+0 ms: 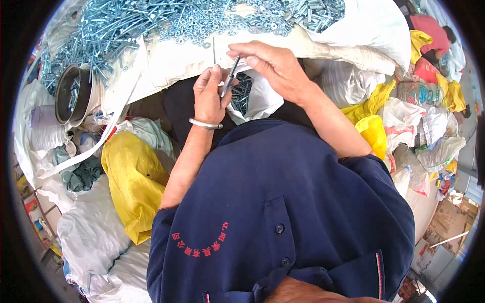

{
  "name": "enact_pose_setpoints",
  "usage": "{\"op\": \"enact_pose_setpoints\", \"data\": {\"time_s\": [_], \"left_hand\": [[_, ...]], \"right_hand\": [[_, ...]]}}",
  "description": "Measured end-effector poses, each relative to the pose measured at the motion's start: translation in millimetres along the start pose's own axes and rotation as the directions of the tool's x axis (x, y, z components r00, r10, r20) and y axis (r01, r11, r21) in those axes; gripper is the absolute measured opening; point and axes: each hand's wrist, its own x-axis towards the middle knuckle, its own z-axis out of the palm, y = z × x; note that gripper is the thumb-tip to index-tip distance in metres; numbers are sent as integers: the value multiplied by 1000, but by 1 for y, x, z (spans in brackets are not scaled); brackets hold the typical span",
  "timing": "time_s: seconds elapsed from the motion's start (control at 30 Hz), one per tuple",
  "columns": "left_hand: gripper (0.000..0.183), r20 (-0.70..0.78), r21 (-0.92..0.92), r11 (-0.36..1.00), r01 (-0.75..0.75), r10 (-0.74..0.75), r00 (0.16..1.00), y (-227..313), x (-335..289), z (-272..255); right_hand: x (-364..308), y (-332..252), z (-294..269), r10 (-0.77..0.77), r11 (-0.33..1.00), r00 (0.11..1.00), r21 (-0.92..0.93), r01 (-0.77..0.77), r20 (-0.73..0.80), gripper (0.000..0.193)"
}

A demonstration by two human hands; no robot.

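My left hand [209, 93], with a metal bangle [205, 123] at its wrist, is closed round a slim metal bolt [230, 77] with a thicker sleeve-like lower part. The bolt stands tilted, its tip pointing up and to the right. Beside that tip my right hand [275, 70] is open, its fingers stretched out to the left over the bolt. Whether the right thumb touches it I cannot tell. Below both hands, a white bag [262, 96] at my lap holds several dark metal pieces [242, 93].
Ahead lies a covered work surface [166, 63] heaped with long bolts [116, 25], washers and nuts [202, 25], and metal sleeves [321, 15]. A round metal container [63, 96] with bolts stands left. Yellow sacks [131, 177] and white sacks [91, 227] surround me. Another person [429, 33] is far right.
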Motion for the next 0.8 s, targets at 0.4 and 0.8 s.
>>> {"op": "enact_pose_setpoints", "data": {"time_s": [0.4, 0.8], "left_hand": [[28, 128, -138, 987, -76, 94, 987, 14, 17, -55], [26, 229, -236, 972, 10, 46, 972, 12, 22, -68]], "right_hand": [[55, 114, -14, -160, 818, 987, -563, 118, -24, 13], [71, 110, 0, 14, 639, 999, -769, 19, 36, 10]]}}
